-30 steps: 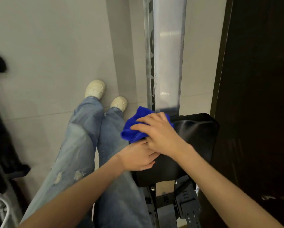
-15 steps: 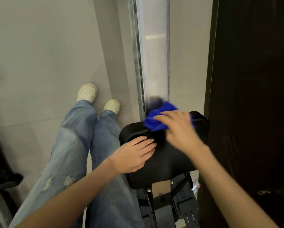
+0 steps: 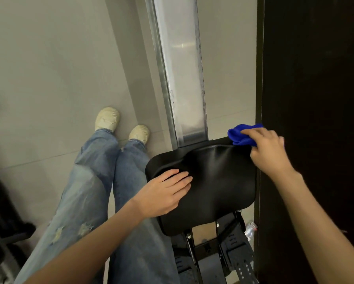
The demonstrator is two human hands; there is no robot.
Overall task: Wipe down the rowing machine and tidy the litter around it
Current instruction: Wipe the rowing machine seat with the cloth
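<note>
Right hand (image 3: 268,152) grips a bunched blue cloth (image 3: 241,136) at the far right corner of the rowing machine seat (image 3: 213,185); left hand (image 3: 163,193), fingers straight, presses its left side. The cloth looks soft, light, best held bunched.

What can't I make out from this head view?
Head view:
- Far corner of the seat: under cloth and right hand.
- The seat beneath the left hand: covered by the palm.
- The rail's far end: cut by the top edge.
- Small litter by the footrests, perhaps a bottle: too small to identify.
</note>
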